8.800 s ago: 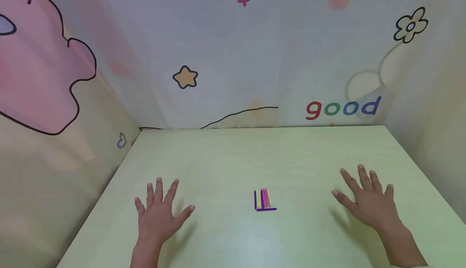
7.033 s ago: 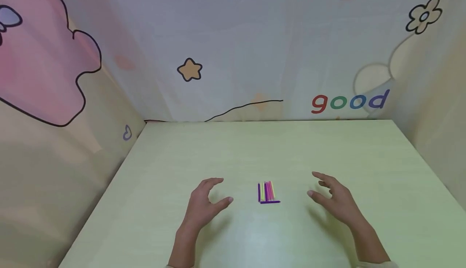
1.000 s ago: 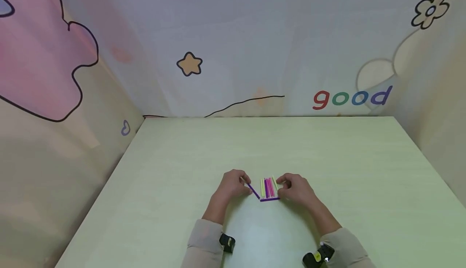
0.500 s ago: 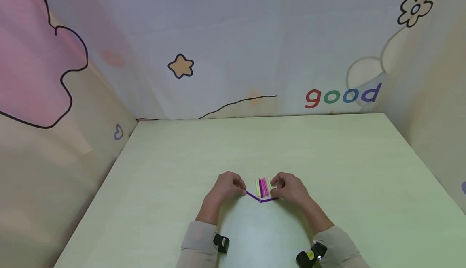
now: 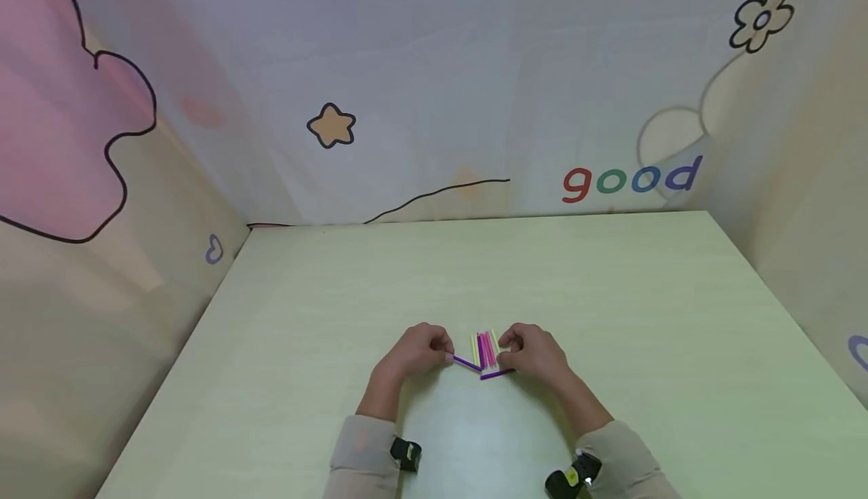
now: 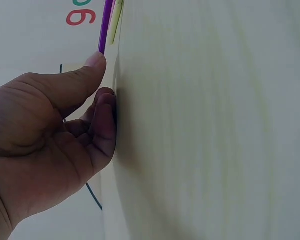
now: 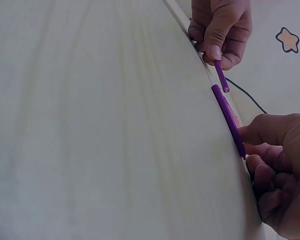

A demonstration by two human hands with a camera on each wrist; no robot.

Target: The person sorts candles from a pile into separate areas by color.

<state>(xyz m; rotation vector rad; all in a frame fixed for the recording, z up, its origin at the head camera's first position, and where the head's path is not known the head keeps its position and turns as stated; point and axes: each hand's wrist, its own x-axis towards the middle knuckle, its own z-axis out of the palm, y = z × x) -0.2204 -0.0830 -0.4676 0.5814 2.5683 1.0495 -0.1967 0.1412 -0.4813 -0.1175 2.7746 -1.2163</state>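
Observation:
In the head view my left hand [image 5: 417, 352] pinches one end of a purple stick [image 5: 466, 363] between thumb and fingers. That stick slants down toward a small row of thin sticks. Across the row's near side lies another purple stick [image 5: 497, 374]. The row holds pink sticks [image 5: 487, 350], yellow sticks [image 5: 474, 348] and a purple one. Close against the row's right side is my right hand [image 5: 539, 352], fingers curled. In the right wrist view its thumb [image 7: 265, 129] is at the near purple stick [image 7: 228, 120]; whether it grips a stick is hidden.
The sticks lie on a pale green table [image 5: 325, 280] that extends around both hands. A printed cloth [image 5: 420, 69] stands behind the table and along its sides. Small black cameras [image 5: 407, 455] are strapped to both wrists.
Both hands have come in from the sides to the sticks. My left hand has taken the leftmost purple stick and swung its far end outward and down. My right hand stays beside the row.

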